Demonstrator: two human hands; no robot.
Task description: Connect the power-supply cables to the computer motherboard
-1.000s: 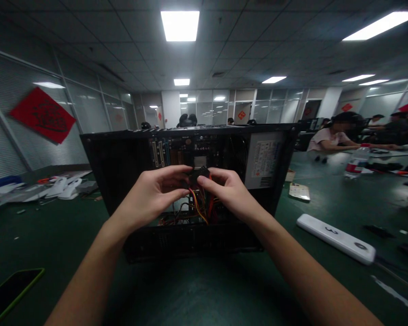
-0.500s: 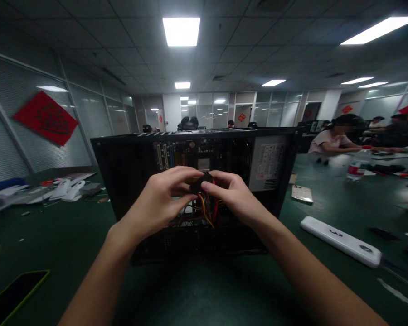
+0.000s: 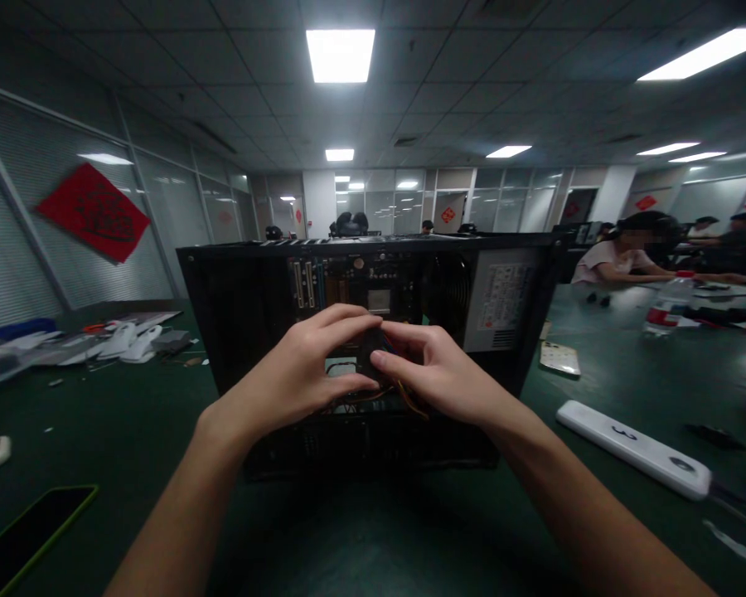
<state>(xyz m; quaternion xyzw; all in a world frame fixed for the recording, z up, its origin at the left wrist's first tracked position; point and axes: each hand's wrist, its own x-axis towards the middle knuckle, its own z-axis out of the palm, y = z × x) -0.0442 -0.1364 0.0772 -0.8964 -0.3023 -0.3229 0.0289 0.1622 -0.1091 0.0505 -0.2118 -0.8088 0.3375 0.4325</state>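
Note:
An open black computer case [image 3: 215,332] stands on the green table, its inside facing me. Before its opening, my left hand [image 3: 298,361] and my right hand [image 3: 451,373] meet at a dark cable connector [image 3: 365,352]. Left thumb and fingertips pinch it at bottom and top; the right thumb and fingers grip its right side. Yellow and dark wires [image 3: 414,402] trail below the right fingers. Behind the hands are the motherboard [image 3: 379,286], a round fan [image 3: 453,286] and a silver power supply [image 3: 503,298]. My fingers hide much of the connector.
To the right lie a white power strip [image 3: 634,448], a phone [image 3: 559,358] and a water bottle [image 3: 666,307]. A green-edged phone [image 3: 34,535] is at lower left, below scattered papers and white plastic pieces [image 3: 130,340]. A person [image 3: 618,261] sits at the table's far right.
Both hands have turned the connector more upright. Its coloured wires, hanging in the middle before, now swing out lower right under the right hand. The view has shifted slightly left.

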